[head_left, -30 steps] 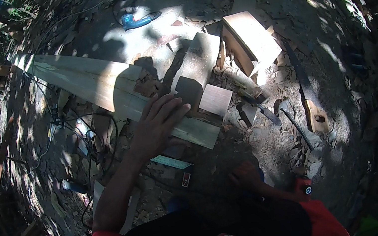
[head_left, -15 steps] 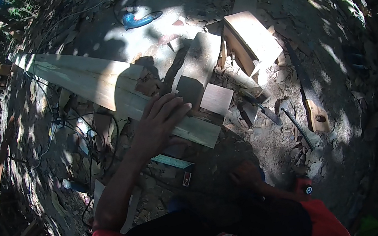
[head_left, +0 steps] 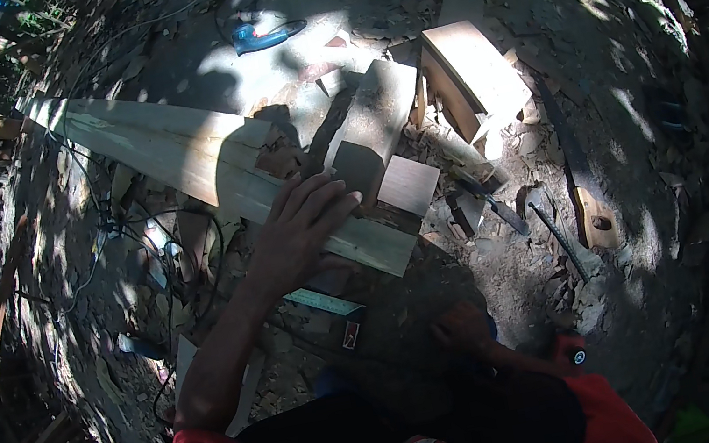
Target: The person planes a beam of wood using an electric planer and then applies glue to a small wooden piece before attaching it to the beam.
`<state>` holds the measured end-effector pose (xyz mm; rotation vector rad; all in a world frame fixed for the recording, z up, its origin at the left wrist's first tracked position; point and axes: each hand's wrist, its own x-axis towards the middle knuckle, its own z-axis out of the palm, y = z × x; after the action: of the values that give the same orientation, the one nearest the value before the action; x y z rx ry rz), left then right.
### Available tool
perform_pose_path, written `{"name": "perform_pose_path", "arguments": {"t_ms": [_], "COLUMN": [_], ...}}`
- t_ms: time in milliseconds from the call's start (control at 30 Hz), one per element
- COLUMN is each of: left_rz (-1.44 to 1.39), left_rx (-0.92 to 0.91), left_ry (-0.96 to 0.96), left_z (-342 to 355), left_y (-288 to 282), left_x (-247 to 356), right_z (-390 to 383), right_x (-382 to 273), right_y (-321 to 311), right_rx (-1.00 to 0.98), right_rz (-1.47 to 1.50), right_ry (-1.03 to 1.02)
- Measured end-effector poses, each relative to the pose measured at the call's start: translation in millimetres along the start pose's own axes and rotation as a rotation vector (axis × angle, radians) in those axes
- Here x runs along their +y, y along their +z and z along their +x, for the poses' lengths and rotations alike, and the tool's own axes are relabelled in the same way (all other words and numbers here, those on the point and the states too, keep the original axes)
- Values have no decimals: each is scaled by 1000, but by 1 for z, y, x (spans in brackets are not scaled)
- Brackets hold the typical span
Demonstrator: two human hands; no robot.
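Observation:
My left hand [head_left: 299,231] lies across a long pale board [head_left: 162,151], fingers stretched out and fairly close together. Its fingertips reach the near end of a thick wooden block [head_left: 382,107] set across the board. Right of the fingertips is a small squarish wood piece [head_left: 408,185]. Low in shadow between my legs, my right hand [head_left: 464,328] looks curled closed; whatever it may hold is hidden. Below my left hand lie a greenish ruler-like strip [head_left: 321,301] and a small red and white box [head_left: 351,334].
A box-like wooden piece [head_left: 475,72] stands at the back right. Nearby are a chisel-like tool [head_left: 505,216], a dark rod [head_left: 557,238] and a handsaw [head_left: 596,217]. A blue power tool [head_left: 258,39] lies farther off. Black cable [head_left: 217,274] loops on the left amid wood scraps.

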<state>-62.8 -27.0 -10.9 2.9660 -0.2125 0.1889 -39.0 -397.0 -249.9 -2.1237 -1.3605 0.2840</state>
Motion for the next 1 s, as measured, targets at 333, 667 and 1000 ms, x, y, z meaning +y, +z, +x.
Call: {"name": "perform_pose_path", "arguments": {"t_ms": [333,667,1000], "left_rz": [2,-41,-25], "left_rx": [7,16,5], "left_ry": [-5,-15,-22], "left_z": [-2,0,0], "left_y": [0,-4,-3], "left_x": [-2,1,2], "right_z": [2,4,3], "right_x": [0,-3,-3], "right_y": [-2,-5,-5], "right_rx": [-12,-4,6], "right_rz": [5,10,3], "right_ry": [-3,0,-4]}}
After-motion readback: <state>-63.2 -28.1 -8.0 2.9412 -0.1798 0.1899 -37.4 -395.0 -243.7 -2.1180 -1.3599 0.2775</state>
